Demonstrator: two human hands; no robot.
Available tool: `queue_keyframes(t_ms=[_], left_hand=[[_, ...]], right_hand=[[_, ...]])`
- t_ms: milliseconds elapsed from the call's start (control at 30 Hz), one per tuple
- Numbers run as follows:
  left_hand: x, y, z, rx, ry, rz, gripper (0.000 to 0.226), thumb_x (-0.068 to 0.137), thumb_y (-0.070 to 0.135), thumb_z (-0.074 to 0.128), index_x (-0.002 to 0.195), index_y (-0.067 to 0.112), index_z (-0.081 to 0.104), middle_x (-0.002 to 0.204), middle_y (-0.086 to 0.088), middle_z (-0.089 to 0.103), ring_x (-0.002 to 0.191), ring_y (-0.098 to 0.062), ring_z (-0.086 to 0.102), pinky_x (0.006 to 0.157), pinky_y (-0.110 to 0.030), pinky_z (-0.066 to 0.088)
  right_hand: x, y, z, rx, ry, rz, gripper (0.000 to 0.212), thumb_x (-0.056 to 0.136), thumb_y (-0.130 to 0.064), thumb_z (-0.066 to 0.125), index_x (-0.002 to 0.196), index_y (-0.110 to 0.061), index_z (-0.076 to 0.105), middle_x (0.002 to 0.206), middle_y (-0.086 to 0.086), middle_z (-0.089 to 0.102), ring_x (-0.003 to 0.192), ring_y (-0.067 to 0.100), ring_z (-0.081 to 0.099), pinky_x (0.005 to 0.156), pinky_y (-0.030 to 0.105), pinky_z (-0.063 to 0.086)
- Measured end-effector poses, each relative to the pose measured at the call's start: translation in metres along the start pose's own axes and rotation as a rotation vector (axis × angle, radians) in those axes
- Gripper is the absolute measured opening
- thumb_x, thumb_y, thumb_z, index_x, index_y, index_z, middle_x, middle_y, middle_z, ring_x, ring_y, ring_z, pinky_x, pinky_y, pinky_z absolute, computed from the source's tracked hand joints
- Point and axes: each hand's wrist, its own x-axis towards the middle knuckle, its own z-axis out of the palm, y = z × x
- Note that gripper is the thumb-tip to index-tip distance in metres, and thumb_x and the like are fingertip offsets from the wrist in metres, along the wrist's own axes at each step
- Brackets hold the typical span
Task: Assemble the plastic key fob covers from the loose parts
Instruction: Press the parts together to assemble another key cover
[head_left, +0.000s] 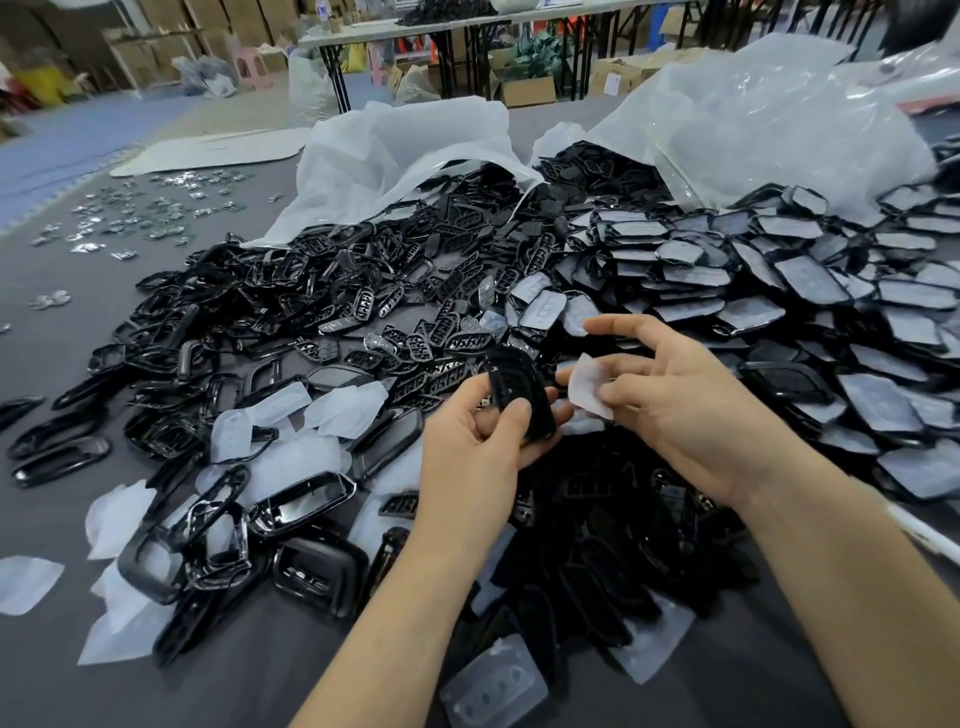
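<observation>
Left hand (475, 431) grips black shell (517, 397) upright — right hand (670, 395) pinches translucent pad (589, 384) just beside it.

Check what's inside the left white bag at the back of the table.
At the mouth of the left white bag, black key fob frames and button grids spill out. Anything deeper inside is covered by its cloudy plastic.

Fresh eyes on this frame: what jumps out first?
A sprawl of black plastic frames spills from a white bag over the middle of the table, with rows of pad-filled covers banked to the right. In front, the left hand holds a black shell while the right hand pinches a translucent pad beside it.
</observation>
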Motion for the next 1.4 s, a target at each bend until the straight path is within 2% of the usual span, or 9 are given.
queue_keyframes(t_ms=[67,200,400,567,767,867,1000,1233,1400], left_hand=[[0.0,0.0,-0.001,0.01,0.001,0.003,0.023,0.096,-0.005,0.046,0.094,0.01,0.064,0.077,-0.009,0.074,0.081,-0.019,0.073,0.068,-0.022,0.056],[0.0,-0.001,-0.002,0.027,-0.02,0.0,0.025,0.095,-0.005,0.047,0.094,0.012,0.064,0.073,-0.007,0.073,0.078,-0.018,0.072,0.069,-0.023,0.056],[0.0,-0.002,-0.002,0.065,-0.032,0.008,0.023,0.096,-0.004,0.048,0.098,0.011,0.065,0.084,-0.027,0.069,0.083,-0.022,0.07,0.072,-0.026,0.057],[0.0,-0.003,-0.003,0.059,-0.054,0.0,0.024,0.096,-0.005,0.047,0.098,0.011,0.064,0.074,-0.008,0.072,0.078,-0.015,0.07,0.069,-0.024,0.057],[0.0,-0.001,-0.001,0.016,-0.055,-0.037,0.022,0.096,-0.006,0.045,0.099,0.006,0.063,0.084,-0.011,0.073,0.083,-0.023,0.073,0.069,-0.024,0.057],[0.0,0.0,0.0,0.018,-0.048,-0.051,0.023,0.097,-0.005,0.045,0.098,0.007,0.064,0.087,-0.011,0.073,0.082,-0.022,0.073,0.069,-0.023,0.057],[0.0,0.001,-0.001,0.006,-0.053,-0.094,0.026,0.099,-0.002,0.041,0.099,0.005,0.065,0.087,-0.008,0.073,0.082,-0.021,0.072,0.07,-0.024,0.057],[0.003,0.004,-0.003,-0.168,0.03,-0.218,0.032,0.098,-0.003,0.034,0.12,-0.006,0.058,0.1,-0.028,0.069,0.085,-0.034,0.072,0.065,-0.029,0.059],[0.006,0.005,-0.002,-0.242,0.056,-0.263,0.037,0.097,-0.002,0.029,0.117,-0.007,0.059,0.098,-0.027,0.07,0.085,-0.033,0.071,0.067,-0.03,0.059]], right_hand=[[0.001,0.002,-0.001,-0.053,0.005,-0.034,0.049,0.084,0.018,0.052,0.118,-0.017,0.056,0.096,0.019,0.067,0.084,0.024,0.065,0.082,0.035,0.056],[0.003,0.005,-0.003,-0.193,0.049,-0.138,0.05,0.08,0.009,0.066,0.113,-0.029,0.059,0.077,-0.003,0.067,0.072,0.015,0.064,0.069,0.025,0.056],[0.002,0.004,-0.002,-0.218,0.07,-0.226,0.047,0.078,0.006,0.07,0.11,-0.026,0.061,0.075,-0.001,0.07,0.071,0.017,0.066,0.068,0.026,0.057],[0.003,0.004,-0.002,-0.191,0.075,-0.229,0.034,0.078,0.004,0.071,0.103,-0.019,0.066,0.075,0.0,0.071,0.07,0.013,0.067,0.063,0.021,0.054],[0.004,0.002,-0.004,-0.117,0.143,-0.271,0.025,0.077,0.004,0.072,0.074,-0.021,0.072,0.073,0.001,0.069,0.07,0.01,0.066,0.065,0.018,0.053],[0.005,-0.001,-0.006,-0.032,0.175,-0.26,0.026,0.079,0.003,0.07,0.067,-0.02,0.074,0.071,0.003,0.069,0.069,0.011,0.066,0.065,0.02,0.054],[0.005,0.0,-0.005,0.008,0.189,-0.233,0.021,0.081,0.005,0.067,0.073,-0.014,0.072,0.072,0.005,0.071,0.067,0.013,0.068,0.063,0.021,0.056],[0.005,-0.005,-0.009,0.158,0.282,-0.108,0.015,0.08,0.003,0.066,0.077,-0.011,0.066,0.067,0.0,0.069,0.064,0.01,0.067,0.06,0.019,0.055],[0.001,-0.003,0.002,0.213,0.186,-0.043,0.011,0.069,-0.003,0.07,0.073,-0.012,0.065,0.063,0.0,0.067,0.056,0.008,0.061,0.053,0.016,0.051]])
